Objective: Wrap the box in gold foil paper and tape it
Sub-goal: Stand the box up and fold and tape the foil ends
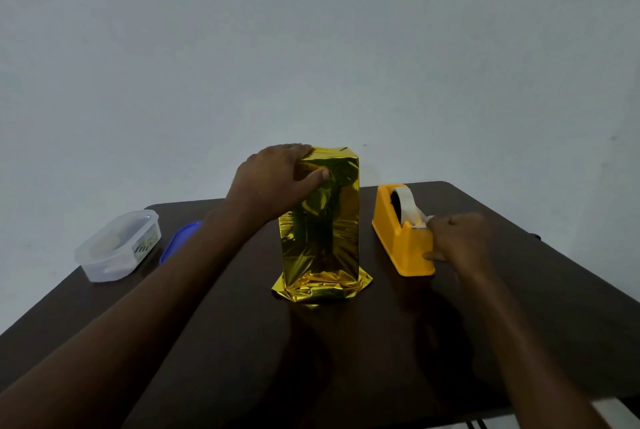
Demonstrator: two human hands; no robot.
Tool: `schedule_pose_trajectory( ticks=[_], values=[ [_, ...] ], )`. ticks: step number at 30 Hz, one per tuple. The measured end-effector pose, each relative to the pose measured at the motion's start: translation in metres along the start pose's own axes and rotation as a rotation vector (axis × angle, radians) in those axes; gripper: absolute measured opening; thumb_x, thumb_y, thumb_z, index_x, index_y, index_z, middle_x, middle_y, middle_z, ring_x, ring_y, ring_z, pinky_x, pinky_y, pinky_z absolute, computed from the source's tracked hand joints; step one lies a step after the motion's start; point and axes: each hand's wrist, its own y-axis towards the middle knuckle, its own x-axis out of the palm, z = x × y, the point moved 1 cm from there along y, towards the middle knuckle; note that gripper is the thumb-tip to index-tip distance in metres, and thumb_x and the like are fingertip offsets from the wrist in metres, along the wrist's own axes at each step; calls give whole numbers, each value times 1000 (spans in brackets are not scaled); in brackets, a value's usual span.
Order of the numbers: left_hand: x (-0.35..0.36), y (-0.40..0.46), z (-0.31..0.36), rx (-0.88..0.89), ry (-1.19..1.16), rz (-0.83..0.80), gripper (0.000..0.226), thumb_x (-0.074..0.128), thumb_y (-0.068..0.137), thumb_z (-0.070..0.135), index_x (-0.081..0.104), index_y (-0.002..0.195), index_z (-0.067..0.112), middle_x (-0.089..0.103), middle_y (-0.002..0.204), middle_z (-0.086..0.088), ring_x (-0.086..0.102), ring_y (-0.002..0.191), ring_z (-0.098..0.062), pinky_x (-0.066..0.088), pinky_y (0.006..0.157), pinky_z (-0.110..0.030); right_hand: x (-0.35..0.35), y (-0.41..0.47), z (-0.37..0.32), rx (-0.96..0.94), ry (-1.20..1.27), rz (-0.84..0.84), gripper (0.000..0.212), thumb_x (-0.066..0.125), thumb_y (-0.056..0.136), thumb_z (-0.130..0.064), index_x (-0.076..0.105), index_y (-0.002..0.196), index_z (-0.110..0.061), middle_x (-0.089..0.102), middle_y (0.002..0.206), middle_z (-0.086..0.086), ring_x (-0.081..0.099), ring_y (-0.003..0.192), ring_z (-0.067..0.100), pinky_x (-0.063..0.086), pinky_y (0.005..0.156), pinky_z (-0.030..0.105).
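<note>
— On the dark table [519, 290], what is standing up in the middle?

— That is the box [320, 217], standing tall with gold foil paper [322, 286] already going around it. The foil is sticking out loose and crinkly at the bottom.

— What is the left hand [273, 179] doing?

— It is holding the top of the box. Its fingers [304, 150] are curling over the top edge and the thumb is pressing on the front, keeping the foil shut.

— And the right hand [457, 241]?

— It is reaching to the yellow tape dispenser [401, 241], just beside the box. Its fingers are bending at the cutter end, touching it. I cannot tell if they are pinching the tape [408, 202] yet.

— So which step is this?

— I think the person is getting tape to stick the foil down. Next they are needing to pull a piece, tear it, and press it on the seam while the other hand is holding.

— Anything else?

— A clear tub [117, 245] and a blue lid [180, 238] are sitting on the left.
</note>
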Motion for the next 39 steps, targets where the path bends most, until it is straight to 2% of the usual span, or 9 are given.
schedule_pose_trajectory(
  ticks=[3, 6, 9, 11, 14, 16, 24, 32, 39],
  values=[
    [1, 0, 1, -2, 6, -3, 72, 38, 82, 70, 54, 137, 26, 62, 132, 5, 58, 117, -18, 47, 90, -35, 1, 0, 14, -25, -80, 41, 28, 68, 91, -22, 63, 65, -13, 67, 76, 14, 68, 74, 34, 58, 78, 52],
    [0, 0, 2, -5, 7, -4, 72, 37, 81, 70, 54, 137, 26, 61, 132, 5, 57, 118, -19, 47, 90, -36, 0, 0, 19, -24, -78, 58, 28, 70, 90, -20, 60, 63, -20, 68, 78, 12, 69, 77, 34, 58, 79, 49],
    [0, -1, 2, -7, 11, -5, 73, 37, 81, 70, 54, 137, 26, 61, 133, 5, 57, 119, -19, 46, 91, -36, 2, 4, 26, 26, 16, 20, 15, 70, 89, -15, 68, 75, -11, 68, 76, 12, 69, 73, 28, 59, 78, 50],
    [-1, -1, 3, -5, 6, -2, 74, 37, 81, 70, 54, 137, 26, 61, 133, 4, 58, 118, -19, 46, 91, -36, 1, 4, 25, 147, 157, -9, 10, 68, 90, -10, 68, 84, -1, 66, 80, 14, 66, 71, 24, 60, 72, 44],
    [-1, -1, 3, -3, 2, -10, 75, 37, 81, 70, 53, 138, 25, 61, 133, 3, 57, 119, -20, 46, 91, -36, -2, 0, 19, 324, 339, -56, 13, 66, 91, -6, 59, 80, -5, 63, 86, 15, 64, 77, 22, 57, 64, 34],
    [-1, -1, 4, -6, 3, -15, 75, 36, 80, 70, 53, 138, 25, 61, 133, 3, 57, 119, -20, 46, 92, -36, -2, 0, 18, 370, 396, -76, 12, 66, 91, -5, 57, 82, -6, 62, 88, 14, 64, 79, 22, 56, 62, 33],
    [-1, 0, 2, -15, 0, -12, 74, 36, 80, 72, 53, 137, 27, 61, 133, 5, 58, 118, -20, 47, 92, -37, 11, -7, 31, 270, 409, 18, 14, 66, 91, -7, 60, 79, -10, 64, 81, 12, 65, 74, 22, 58, 69, 36],
    [-2, -1, 3, -13, -3, -14, 75, 37, 80, 71, 54, 137, 27, 61, 133, 4, 58, 118, -20, 48, 92, -38, 26, -11, 33, 363, 581, 106, 15, 65, 91, -7, 58, 78, -10, 64, 82, 12, 66, 73, 21, 57, 74, 37],
    [-1, -1, 2, -21, 2, -18, 73, 38, 80, 71, 53, 137, 27, 60, 135, 6, 56, 121, -19, 45, 91, -35, 22, -15, 29, 422, 602, 78, 15, 64, 92, -6, 57, 78, -8, 61, 82, 12, 64, 74, 21, 56, 78, 39]
  ],
)
